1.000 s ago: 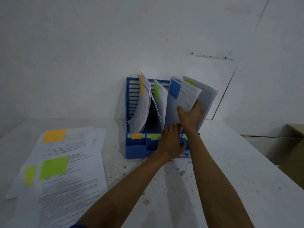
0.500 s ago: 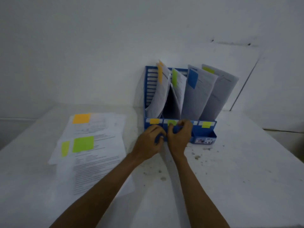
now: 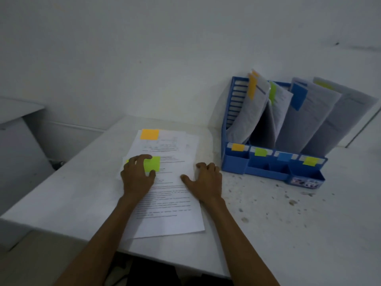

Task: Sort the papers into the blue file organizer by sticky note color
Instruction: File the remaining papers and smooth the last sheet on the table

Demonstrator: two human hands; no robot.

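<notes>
A loose stack of printed papers [image 3: 171,213] lies on the white table. The top sheet carries a green sticky note [image 3: 154,164]; a sheet further back shows an orange note [image 3: 149,134]. My left hand [image 3: 137,176] rests on the top sheet with bent fingers touching the green note. My right hand [image 3: 205,179] lies at the sheet's right edge, fingers curled loosely, thumb on the paper. To the right stands the blue file organizer [image 3: 266,172]. Its slots hold upright papers tagged orange [image 3: 251,88], green [image 3: 272,93], blue [image 3: 299,98] and yellow [image 3: 323,85].
The speckled white table [image 3: 288,234] runs right and toward me; its left edge slants down past the paper stack. A grey cabinet [image 3: 16,141] stands lower at far left. A white wall rises close behind the organizer.
Both hands left the organizer's front and moved left onto the loose paper stack. My view swung left, so the organizer now sits at the right.
</notes>
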